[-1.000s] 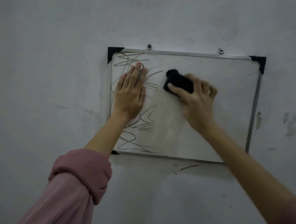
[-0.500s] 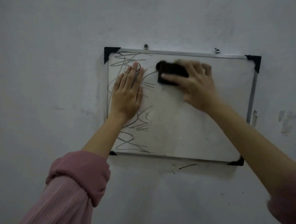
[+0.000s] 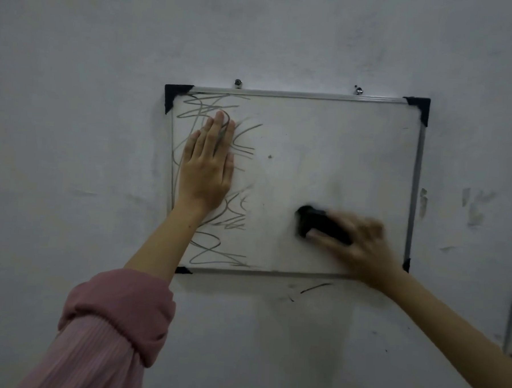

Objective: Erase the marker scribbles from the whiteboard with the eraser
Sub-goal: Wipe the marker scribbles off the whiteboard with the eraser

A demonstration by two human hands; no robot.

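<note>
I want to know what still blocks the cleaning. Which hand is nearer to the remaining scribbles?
Left. The left hand lies flat on the scribbles; the right hand, holding the eraser, is off to their right on the whiteboard.

a plain, dimly lit room, likely in a home or a simple workspace; which one cannot be told. a bare grey-white plastered wall (image 3: 107,67) fills the view, scuffed and stained, with chipped paint patches (image 3: 475,205) at the right. a small metal-framed whiteboard (image 3: 326,138) hangs on it from two screws (image 3: 237,82), and stray marker streaks (image 3: 315,287) mark the wall below.
</note>
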